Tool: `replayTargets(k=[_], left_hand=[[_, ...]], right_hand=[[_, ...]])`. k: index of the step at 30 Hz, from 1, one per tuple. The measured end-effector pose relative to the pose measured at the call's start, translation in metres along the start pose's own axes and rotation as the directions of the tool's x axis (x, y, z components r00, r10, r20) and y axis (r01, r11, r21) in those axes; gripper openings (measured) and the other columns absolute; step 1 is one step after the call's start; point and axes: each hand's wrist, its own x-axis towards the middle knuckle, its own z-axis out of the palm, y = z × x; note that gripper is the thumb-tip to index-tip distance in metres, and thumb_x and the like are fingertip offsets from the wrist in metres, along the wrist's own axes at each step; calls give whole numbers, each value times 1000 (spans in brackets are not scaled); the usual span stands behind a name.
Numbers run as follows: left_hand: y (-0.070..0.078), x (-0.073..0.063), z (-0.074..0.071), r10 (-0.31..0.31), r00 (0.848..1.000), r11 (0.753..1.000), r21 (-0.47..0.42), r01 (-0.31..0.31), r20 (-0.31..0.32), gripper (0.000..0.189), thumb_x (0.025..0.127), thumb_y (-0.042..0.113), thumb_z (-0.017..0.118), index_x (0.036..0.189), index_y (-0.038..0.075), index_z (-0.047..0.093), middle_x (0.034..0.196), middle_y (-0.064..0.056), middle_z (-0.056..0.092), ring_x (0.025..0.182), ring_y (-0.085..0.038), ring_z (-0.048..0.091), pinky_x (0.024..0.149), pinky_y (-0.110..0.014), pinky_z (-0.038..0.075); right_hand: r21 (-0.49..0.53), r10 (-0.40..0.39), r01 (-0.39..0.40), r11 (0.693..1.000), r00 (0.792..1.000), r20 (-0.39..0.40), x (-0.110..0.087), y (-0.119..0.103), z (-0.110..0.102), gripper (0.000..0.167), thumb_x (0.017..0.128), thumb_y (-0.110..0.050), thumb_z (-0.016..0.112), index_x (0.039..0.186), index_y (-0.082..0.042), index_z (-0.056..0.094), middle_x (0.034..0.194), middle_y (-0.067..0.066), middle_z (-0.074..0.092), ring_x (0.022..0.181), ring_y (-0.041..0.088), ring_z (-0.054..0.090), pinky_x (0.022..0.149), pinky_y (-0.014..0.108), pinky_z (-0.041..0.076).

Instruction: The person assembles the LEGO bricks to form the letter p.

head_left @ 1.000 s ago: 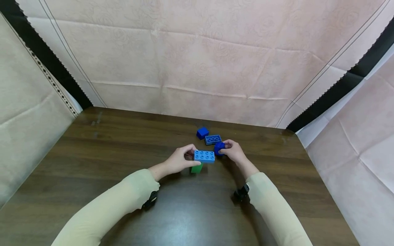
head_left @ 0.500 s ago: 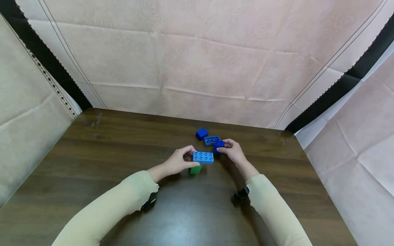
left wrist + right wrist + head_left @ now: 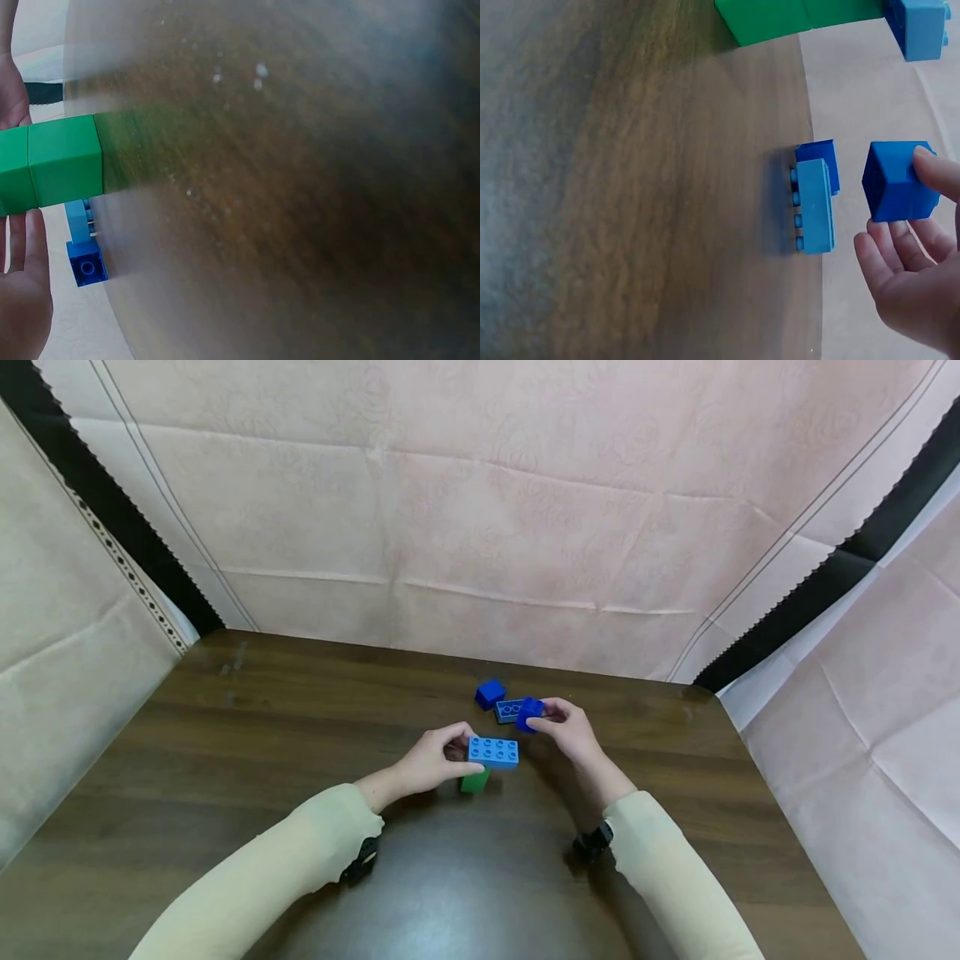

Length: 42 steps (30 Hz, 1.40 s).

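Note:
A light blue brick (image 3: 492, 752) with studs up sits on top of two stacked green bricks (image 3: 66, 160), which stand upright on the table. My left hand (image 3: 431, 762) pinches the light blue brick between thumb and fingers. My right hand (image 3: 573, 732) holds a dark blue square brick (image 3: 900, 180), thumb on one side, fingers on the other. That brick hangs above the table, to the right of the stack and apart from it. Behind it lies a longer blue brick (image 3: 507, 712), hollow side up, partly hidden in the head view.
Another dark blue square brick (image 3: 491, 694) lies just beyond the longer one, near the table's far edge. The brown wooden table (image 3: 315, 718) meets a pale cloth screen (image 3: 450, 510) at the back, with more cloth left and right.
My right hand has raised the dark blue brick a little and moved it slightly left, so it now covers part of the longer blue brick. The left hand keeps its grip; the view tilted slightly.

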Motion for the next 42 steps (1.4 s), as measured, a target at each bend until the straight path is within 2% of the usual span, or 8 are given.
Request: replayTargets(k=[9,22,34,42], left_hand=[[1,-2,-1,-9,1000,1000,3,9,-1,24,83,21,71,100,14,56,98,-4,62,90,-15,58,83,-33,52],[2,-1,-1,12,1000,1000,0,-12,0,24,83,22,72,100,13,57,96,-4,62,87,-14,58,78,-29,53],[-1,-1,-2,-9,1000,1000,-9,9,-1,24,83,22,71,100,13,57,97,-4,64,88,-14,59,82,-31,53],[-2,1,0,24,1000,1000,-6,-24,6,24,83,22,71,98,11,55,95,-4,64,87,-14,60,81,-30,53]], right_hand=[[6,-105,105,994,994,36,-12,-15,4,37,88,-21,65,120,-4,56,108,15,59,97,22,57,83,26,50],[45,-177,174,984,981,83,-23,-34,7,35,87,-15,66,118,-1,56,110,18,60,95,22,57,84,26,48],[46,-247,243,969,959,139,-33,-45,12,38,84,-18,70,117,-4,58,110,16,64,96,22,61,88,36,52],[16,-290,292,956,939,187,-40,-50,18,38,84,-19,70,117,-4,59,110,16,65,97,24,62,87,37,52]])
